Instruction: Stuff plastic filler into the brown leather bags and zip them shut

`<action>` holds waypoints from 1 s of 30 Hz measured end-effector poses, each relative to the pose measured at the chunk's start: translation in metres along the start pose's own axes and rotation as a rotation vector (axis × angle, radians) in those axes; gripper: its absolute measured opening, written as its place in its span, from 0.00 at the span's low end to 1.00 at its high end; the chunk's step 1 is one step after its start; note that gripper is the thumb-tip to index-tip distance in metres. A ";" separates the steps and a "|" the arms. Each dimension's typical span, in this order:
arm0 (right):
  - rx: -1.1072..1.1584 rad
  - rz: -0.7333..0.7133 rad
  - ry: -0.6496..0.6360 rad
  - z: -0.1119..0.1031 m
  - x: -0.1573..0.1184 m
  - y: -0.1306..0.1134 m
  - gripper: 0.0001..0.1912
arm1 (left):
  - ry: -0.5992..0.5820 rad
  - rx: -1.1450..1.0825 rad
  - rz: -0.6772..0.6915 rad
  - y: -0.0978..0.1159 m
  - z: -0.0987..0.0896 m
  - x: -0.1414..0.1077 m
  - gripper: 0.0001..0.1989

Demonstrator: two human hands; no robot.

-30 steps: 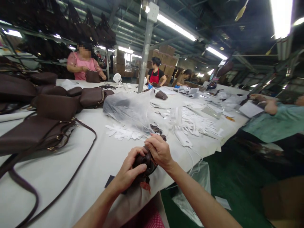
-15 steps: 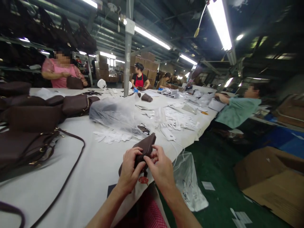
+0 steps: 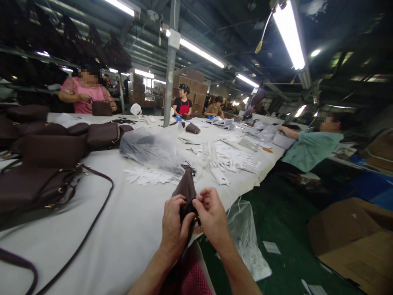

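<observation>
A small dark brown leather bag (image 3: 185, 185) is held at the table's near edge, tilted so that its narrow side faces up. My left hand (image 3: 175, 221) is closed around its near left side, thumb over the edge. The fingers of my right hand (image 3: 211, 211) pinch at the bag's right edge; whatever small part lies between them is hidden. Below the fingers hangs a reddish tag (image 3: 198, 230), partly covered, beside a bit of gold-coloured metal. Just beyond the bag lies a bundle of thin dark cords (image 3: 188, 167).
Several brown bags (image 3: 52, 151) with a long strap (image 3: 101, 205) lie to the left. Clear plastic sheeting (image 3: 150, 145) and white gloves (image 3: 150, 176) are ahead. A plastic bag (image 3: 248, 241) hangs at the table's right edge; a cardboard box (image 3: 353, 241) stands on the floor. Co-workers sit around the table (image 3: 123, 229).
The brown bag has turned more upright and edge-on, with its reddish tag now more hidden. My right hand still pinches along its edge. The camera view has shifted slightly.
</observation>
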State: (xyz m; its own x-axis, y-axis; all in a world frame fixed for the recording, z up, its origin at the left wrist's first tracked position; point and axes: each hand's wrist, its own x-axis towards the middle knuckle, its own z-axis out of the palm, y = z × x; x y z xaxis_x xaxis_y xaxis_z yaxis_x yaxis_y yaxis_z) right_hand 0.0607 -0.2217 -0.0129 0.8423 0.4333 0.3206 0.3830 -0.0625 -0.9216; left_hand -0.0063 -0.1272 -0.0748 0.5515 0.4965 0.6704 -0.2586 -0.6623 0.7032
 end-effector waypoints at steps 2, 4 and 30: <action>0.256 0.154 -0.028 -0.003 0.003 0.000 0.16 | -0.004 0.011 0.032 0.000 -0.001 0.000 0.11; 0.456 0.282 -0.078 -0.004 0.005 -0.001 0.21 | -0.006 0.015 0.062 -0.001 -0.002 0.000 0.11; -0.047 -0.097 -0.220 -0.004 0.039 0.032 0.09 | -0.139 -0.177 -0.059 -0.033 -0.026 0.024 0.13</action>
State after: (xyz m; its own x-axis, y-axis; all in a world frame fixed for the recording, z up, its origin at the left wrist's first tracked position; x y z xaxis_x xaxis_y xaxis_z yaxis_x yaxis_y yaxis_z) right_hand 0.1071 -0.2110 -0.0288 0.6995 0.6246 0.3473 0.4801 -0.0506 -0.8758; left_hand -0.0048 -0.0787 -0.0755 0.6705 0.4410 0.5966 -0.3514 -0.5196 0.7788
